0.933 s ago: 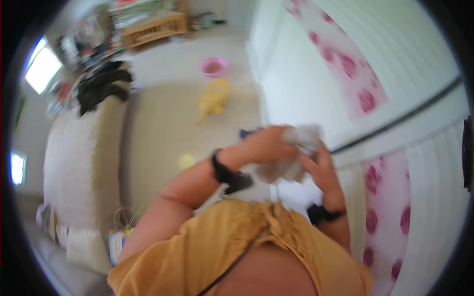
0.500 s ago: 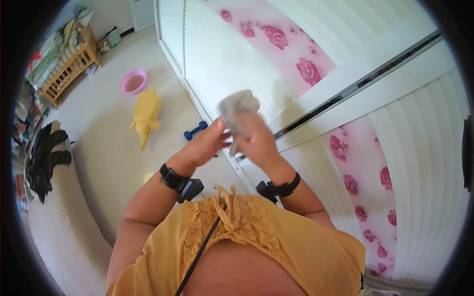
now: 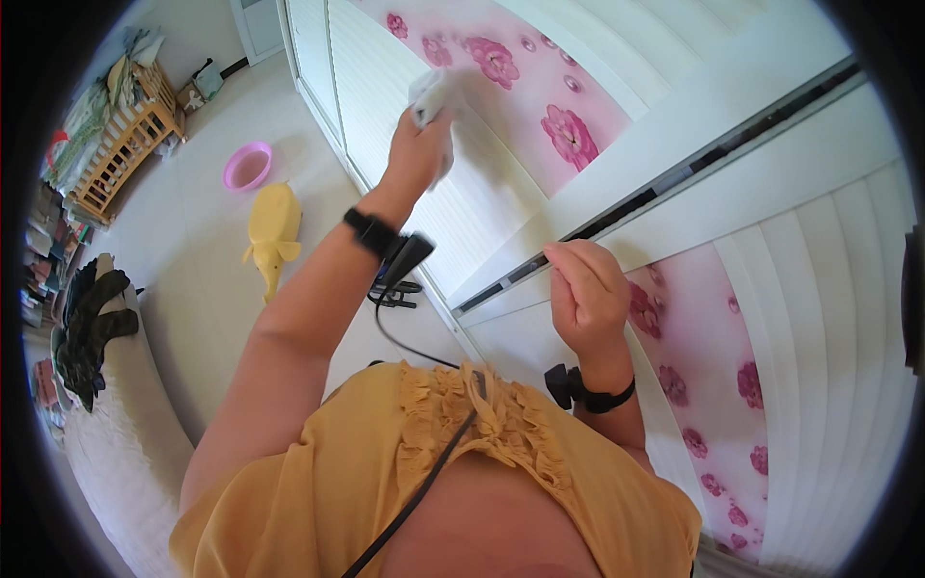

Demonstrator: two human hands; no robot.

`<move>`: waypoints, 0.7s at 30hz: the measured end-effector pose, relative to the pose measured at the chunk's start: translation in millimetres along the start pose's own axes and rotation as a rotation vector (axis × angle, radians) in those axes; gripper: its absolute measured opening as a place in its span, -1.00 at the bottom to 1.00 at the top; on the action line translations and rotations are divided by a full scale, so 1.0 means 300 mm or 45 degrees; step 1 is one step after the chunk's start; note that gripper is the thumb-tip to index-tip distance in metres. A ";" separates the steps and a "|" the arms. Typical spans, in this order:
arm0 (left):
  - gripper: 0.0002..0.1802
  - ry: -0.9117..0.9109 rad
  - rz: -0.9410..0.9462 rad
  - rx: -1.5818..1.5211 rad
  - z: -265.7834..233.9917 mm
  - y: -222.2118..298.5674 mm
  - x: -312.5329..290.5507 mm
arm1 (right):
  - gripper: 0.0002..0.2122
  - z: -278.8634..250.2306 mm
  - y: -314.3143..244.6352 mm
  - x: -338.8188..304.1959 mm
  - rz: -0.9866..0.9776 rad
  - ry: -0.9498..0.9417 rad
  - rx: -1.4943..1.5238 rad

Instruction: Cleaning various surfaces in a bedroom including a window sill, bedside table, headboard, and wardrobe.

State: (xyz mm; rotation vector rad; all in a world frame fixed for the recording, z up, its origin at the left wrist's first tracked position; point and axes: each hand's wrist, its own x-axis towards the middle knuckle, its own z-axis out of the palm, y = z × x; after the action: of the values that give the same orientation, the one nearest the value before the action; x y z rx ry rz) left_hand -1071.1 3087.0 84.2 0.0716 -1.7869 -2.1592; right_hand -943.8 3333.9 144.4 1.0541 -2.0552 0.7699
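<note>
In my left hand (image 3: 421, 154) is a bunched pale grey cloth (image 3: 436, 94), the fingers wrapped round it. That arm is stretched out, and the cloth is up against the white sliding wardrobe door (image 3: 434, 226) with its pink flower strip, or just in front of it; I cannot tell whether it touches. My right hand (image 3: 590, 294) is held before the door's dark edge track (image 3: 617, 218), its fingers curled together and no object showing in them. Black straps with small dark devices sit on both wrists.
On the pale floor lie a yellow elephant-shaped toy (image 3: 275, 226) and a pink basin (image 3: 248, 167). A wooden crib (image 3: 130, 140) piled with cloths stands at the far left. Dark clothing (image 3: 92, 328) hangs over a light padded edge (image 3: 135, 443). A black cable (image 3: 424, 486) runs down my front.
My hands have moved apart. The cloth, earlier between both hands, is now in the left, which has reached forward to the door. My right hand has drawn back to the right and curled.
</note>
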 end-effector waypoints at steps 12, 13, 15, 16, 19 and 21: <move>-0.46 -0.401 1.235 1.000 0.025 -0.211 0.029 | -0.78 0.125 0.126 0.040 0.107 -0.218 -0.253; -0.48 -0.343 1.192 1.013 0.002 -0.216 0.084 | -0.78 0.147 0.134 0.051 0.130 -0.219 -0.262; -0.52 -0.195 1.122 1.096 -0.072 -0.245 0.226 | -0.79 0.188 0.149 0.071 0.106 -0.288 -0.330; -0.53 -0.103 1.089 1.170 -0.127 -0.264 0.303 | -0.79 0.208 0.151 0.079 0.132 -0.284 -0.335; -0.53 -0.001 1.003 1.390 -0.256 -0.235 0.522 | -0.79 0.234 0.140 0.076 0.185 -0.251 -0.391; -0.57 0.062 0.980 1.466 -0.310 -0.210 0.622 | -0.78 0.250 0.155 0.060 0.173 -0.216 -0.454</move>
State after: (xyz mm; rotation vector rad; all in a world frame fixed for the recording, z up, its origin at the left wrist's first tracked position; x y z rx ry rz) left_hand -1237.8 2955.0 36.5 -0.2458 -2.2559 -0.4816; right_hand -1014.0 3292.7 106.1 0.8066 -2.3187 0.3652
